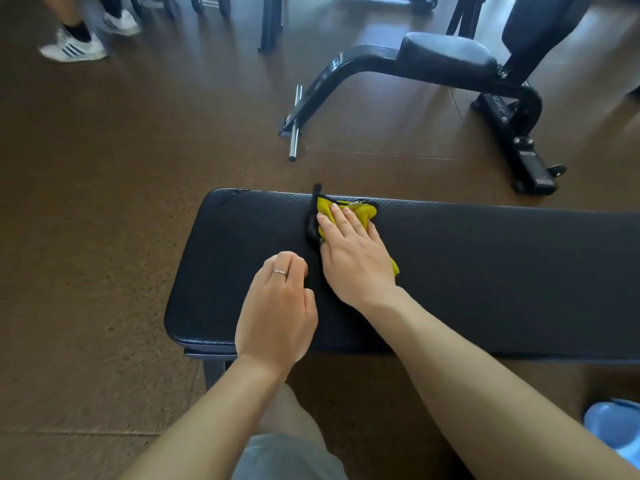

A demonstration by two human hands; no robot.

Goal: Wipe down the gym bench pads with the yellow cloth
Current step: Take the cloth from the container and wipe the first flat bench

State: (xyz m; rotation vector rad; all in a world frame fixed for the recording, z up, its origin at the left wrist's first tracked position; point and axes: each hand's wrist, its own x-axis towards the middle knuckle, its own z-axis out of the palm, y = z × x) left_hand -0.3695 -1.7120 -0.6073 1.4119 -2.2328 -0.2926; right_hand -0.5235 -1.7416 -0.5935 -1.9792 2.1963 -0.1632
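A flat black bench pad (485, 265) runs across the middle of the view. The yellow cloth (360, 211) lies bunched on it near the far edge, with a black trim or strap along its left side. My right hand (353, 254) presses flat on the cloth with straight fingers. My left hand (277, 313) rests on the pad just left of it, fingers curled under, a ring on one finger, nothing held.
A second black bench (446, 57) with a curved frame and a chrome bar (295, 126) stands on the brown floor behind. Another person's feet in white sneakers (74, 46) are at the top left. A blue object (616, 427) sits at the bottom right.
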